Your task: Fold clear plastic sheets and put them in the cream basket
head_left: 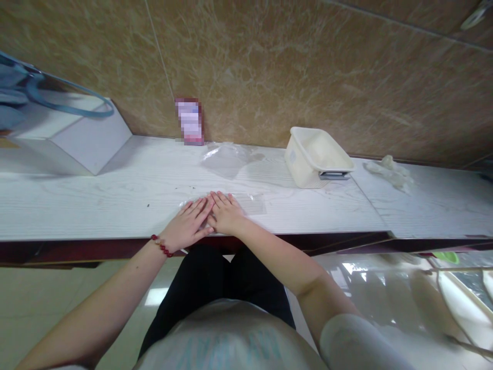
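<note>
My left hand (188,224) lies flat on the white wooden counter (96,200), fingers stretched out, with a red bead bracelet (162,246) on its wrist. My right hand (226,213) lies flat beside it, fingertips touching the left hand's. Both palms press on a thin clear plastic sheet (252,203) spread near the counter's front edge. Neither hand grips anything.
A second crumpled clear bag (227,156) lies further back. A cream plastic tub (316,156) stands at the right, with crumpled plastic gloves (389,172) beyond it. A white box (73,136) with a blue-handled bag (23,90) is at the left. A small card (189,122) leans on the tiled wall.
</note>
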The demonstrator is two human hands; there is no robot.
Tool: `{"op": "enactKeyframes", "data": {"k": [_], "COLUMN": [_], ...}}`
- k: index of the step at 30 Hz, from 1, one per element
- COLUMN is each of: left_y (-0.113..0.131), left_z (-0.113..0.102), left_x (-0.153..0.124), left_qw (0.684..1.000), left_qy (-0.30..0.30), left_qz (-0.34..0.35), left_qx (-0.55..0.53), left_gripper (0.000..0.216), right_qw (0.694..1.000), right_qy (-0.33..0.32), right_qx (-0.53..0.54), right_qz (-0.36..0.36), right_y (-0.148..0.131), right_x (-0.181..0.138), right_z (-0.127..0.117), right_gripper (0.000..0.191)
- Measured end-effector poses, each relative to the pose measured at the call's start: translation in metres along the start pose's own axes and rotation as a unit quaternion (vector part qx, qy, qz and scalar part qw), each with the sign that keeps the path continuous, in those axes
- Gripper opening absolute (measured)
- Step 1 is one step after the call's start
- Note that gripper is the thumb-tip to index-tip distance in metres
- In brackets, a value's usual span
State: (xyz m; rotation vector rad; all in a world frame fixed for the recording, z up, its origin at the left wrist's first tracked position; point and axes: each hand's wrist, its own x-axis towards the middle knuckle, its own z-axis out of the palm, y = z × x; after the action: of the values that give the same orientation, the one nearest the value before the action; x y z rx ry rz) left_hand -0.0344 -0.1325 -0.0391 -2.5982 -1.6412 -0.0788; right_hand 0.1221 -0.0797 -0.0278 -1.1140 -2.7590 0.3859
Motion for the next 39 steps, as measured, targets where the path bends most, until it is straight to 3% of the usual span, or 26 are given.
{"op": "enactKeyframes", "data": {"k": [4, 6, 8, 10, 13, 15, 19, 27, 34, 39], "left_y": [-0.001, -0.001, -0.001, 0.000, 0.000, -0.001, -0.001, -0.001, 0.001, 0.000], "left_z": [-0.003, -0.004, -0.004, -0.004, -0.002, -0.001, 0.001, 0.002, 0.000, 0.002], "left_x": [-0.001, -0.001, -0.001, -0.001, -0.001, -0.002, -0.002, -0.002, -0.001, -0.001], "left_qw": [1.000, 1.000, 1.000, 1.000, 1.000, 1.000, 1.000, 0.999, 0.999, 0.999], "left_qy": [-0.001, -0.004, -0.003, -0.001, 0.005, 0.010, 0.021, 0.036, 0.026, 0.029], "left_qz": [0.016, 0.021, 0.019, 0.017, 0.015, 0.013, 0.011, 0.013, 0.007, 0.007], "left_qx": [0.006, 0.007, 0.005, 0.002, -0.002, -0.005, -0.011, -0.017, -0.018, -0.018], "left_gripper": [0.071, 0.067, 0.063, 0.062, 0.062, 0.062, 0.062, 0.063, 0.064, 0.063], "right_qw": [0.993, 0.979, 0.969, 0.962, 0.950, 0.948, 0.957, 0.962, 0.917, 0.917], "right_qy": [0.089, 0.162, 0.183, 0.159, 0.055, -0.004, -0.060, -0.058, -0.055, -0.104], "right_qx": [0.076, 0.100, 0.092, 0.069, 0.025, 0.004, 0.010, 0.065, 0.259, 0.201], "right_qz": [0.015, 0.067, 0.141, 0.212, 0.305, 0.318, 0.285, 0.258, 0.299, 0.328], "right_y": [0.014, 0.034, 0.058, 0.083, 0.107, 0.114, 0.111, 0.104, 0.091, 0.091], "right_x": [-0.001, -0.003, -0.005, -0.009, -0.017, -0.021, -0.024, -0.026, -0.017, -0.018], "right_z": [-0.016, -0.030, -0.044, -0.055, -0.064, -0.066, -0.067, -0.080, -0.095, -0.094], "right_gripper": [0.053, 0.046, 0.039, 0.035, 0.035, 0.035, 0.028, 0.007, 0.031, 0.038]}}
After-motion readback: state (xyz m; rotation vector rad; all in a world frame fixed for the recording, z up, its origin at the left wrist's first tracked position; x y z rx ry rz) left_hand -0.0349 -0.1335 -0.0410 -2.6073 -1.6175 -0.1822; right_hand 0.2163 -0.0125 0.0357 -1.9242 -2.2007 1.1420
